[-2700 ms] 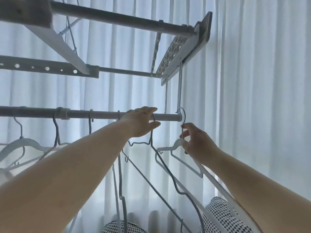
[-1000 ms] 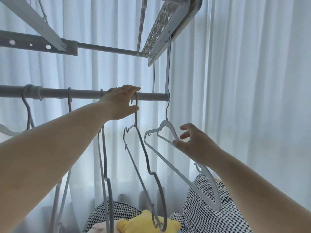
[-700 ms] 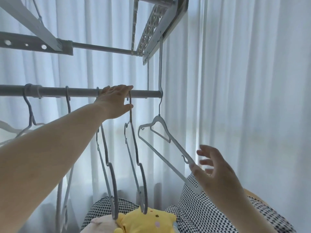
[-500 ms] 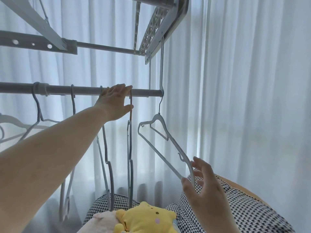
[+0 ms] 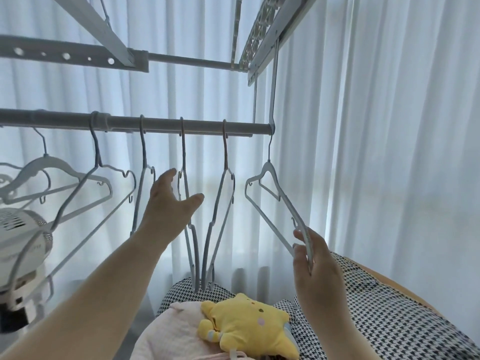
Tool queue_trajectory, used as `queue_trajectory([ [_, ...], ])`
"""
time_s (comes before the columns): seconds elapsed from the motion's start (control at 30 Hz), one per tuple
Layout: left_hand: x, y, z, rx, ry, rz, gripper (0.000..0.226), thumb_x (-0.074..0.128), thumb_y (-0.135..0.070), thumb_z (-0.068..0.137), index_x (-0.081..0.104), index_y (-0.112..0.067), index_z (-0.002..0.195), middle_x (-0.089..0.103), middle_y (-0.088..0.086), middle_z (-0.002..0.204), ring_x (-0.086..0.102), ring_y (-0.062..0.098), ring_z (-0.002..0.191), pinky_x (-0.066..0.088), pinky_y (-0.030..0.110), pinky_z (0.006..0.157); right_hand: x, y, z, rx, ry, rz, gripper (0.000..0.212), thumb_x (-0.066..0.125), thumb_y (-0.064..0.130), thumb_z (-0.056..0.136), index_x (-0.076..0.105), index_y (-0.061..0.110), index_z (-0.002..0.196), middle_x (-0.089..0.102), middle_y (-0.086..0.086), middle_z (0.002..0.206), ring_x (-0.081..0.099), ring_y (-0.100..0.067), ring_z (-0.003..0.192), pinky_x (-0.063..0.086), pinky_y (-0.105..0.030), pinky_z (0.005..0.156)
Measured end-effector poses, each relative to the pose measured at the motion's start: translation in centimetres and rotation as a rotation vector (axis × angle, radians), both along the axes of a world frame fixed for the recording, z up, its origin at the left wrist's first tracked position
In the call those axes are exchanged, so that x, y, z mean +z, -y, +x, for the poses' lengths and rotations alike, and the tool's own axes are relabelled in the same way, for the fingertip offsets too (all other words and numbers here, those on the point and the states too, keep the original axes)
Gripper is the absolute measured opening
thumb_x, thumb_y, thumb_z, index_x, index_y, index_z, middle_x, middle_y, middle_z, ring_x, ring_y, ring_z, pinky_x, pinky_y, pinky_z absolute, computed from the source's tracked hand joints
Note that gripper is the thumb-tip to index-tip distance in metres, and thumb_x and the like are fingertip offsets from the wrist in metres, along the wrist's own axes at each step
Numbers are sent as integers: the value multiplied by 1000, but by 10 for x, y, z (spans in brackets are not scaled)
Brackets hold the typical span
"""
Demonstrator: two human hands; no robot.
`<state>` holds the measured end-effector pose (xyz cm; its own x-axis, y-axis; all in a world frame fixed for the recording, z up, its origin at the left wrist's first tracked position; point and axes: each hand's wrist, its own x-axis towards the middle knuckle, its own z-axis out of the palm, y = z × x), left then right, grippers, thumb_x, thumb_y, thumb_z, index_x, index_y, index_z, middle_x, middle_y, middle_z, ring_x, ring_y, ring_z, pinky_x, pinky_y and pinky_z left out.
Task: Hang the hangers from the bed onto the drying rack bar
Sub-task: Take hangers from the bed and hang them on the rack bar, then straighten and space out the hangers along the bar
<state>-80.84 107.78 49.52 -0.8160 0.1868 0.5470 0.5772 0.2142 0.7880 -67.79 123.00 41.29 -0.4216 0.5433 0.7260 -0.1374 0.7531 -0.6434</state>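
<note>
A grey drying rack bar point(image 5: 161, 124) runs across the head view, with several hangers hooked on it. A white hanger point(image 5: 272, 196) hangs from the wire loop at the bar's right end. My right hand point(image 5: 315, 258) pinches that hanger's lower arm between thumb and fingers. My left hand point(image 5: 168, 206) is below the bar with spread, relaxed fingers, just in front of a thin grey hanger point(image 5: 185, 178), holding nothing. Another thin hanger point(image 5: 223, 193) hangs between the two hands.
White curtains point(image 5: 389, 152) fill the background. The rack's upper frame point(image 5: 272, 29) is overhead. A white fan point(image 5: 23, 245) stands at the left. Below lie a yellow star plush point(image 5: 246, 326), a pink cloth point(image 5: 171, 331) and checked bedding point(image 5: 389, 320).
My left hand has left the bar and dropped down beside the thin hangers. My right hand has slid down the white hanger's arm and now pinches its lower end.
</note>
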Motion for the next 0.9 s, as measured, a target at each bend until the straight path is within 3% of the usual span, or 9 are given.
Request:
queue_trajectory([
  [0.1,-16,5,8,-95,154,56,67,63,-21,85,28,-19,142,39,0,142,44,17,123,31,26,95,-5,3,-4,-9,-20,-1,53,31,31,80,54,11,123,62,5,114,63,-19,99,39,-15,78],
  [0.2,-26,11,13,-179,306,112,82,73,-30,71,30,-19,140,47,3,136,52,24,117,36,38,106,-8,7,-7,2,-22,17,53,30,31,81,54,10,123,62,5,116,55,-5,100,33,-1,77],
  [0.27,-28,15,19,-236,361,172,76,70,-21,77,29,-15,141,52,6,126,60,25,99,41,42,102,-9,9,-9,12,-3,30,55,28,33,80,51,11,126,59,7,118,48,2,101,29,4,75],
  [0.43,-40,23,35,-276,397,262,61,58,-10,87,29,-15,140,58,0,105,63,18,81,43,35,92,-13,18,-14,41,27,75,58,27,33,80,45,12,132,59,5,122,45,4,102,31,-8,85],
  [0.5,-42,27,42,-291,408,285,76,70,-16,76,30,-17,140,57,2,112,64,15,79,40,31,89,-14,20,-16,42,36,95,59,27,32,80,42,12,134,58,4,124,45,4,103,31,-9,87],
  [0.6,-46,30,51,-326,412,274,90,64,-31,55,31,-20,139,62,2,113,68,10,71,39,33,96,-15,23,-19,49,55,102,61,26,33,80,38,13,137,56,5,127,46,2,104,30,-9,88],
  [0.7,-53,31,56,-343,421,258,107,70,-46,39,33,-24,137,71,-1,98,68,14,88,37,38,102,-16,25,-20,48,62,105,64,23,39,80,38,13,137,57,5,126,48,1,104,30,-10,86],
  [0.8,-59,27,61,-372,406,249,111,68,-53,33,33,-30,135,72,-4,95,63,15,102,36,24,83,-16,26,-21,64,84,78,63,26,34,79,36,15,138,56,5,126,51,-3,106,31,-13,86],
  [0.9,-64,22,63,-383,392,289,90,70,-38,49,34,-33,132,73,-5,93,64,12,100,31,11,68,-15,28,-19,75,77,67,66,27,41,78,32,18,140,53,12,119,46,1,104,31,-14,88],
])
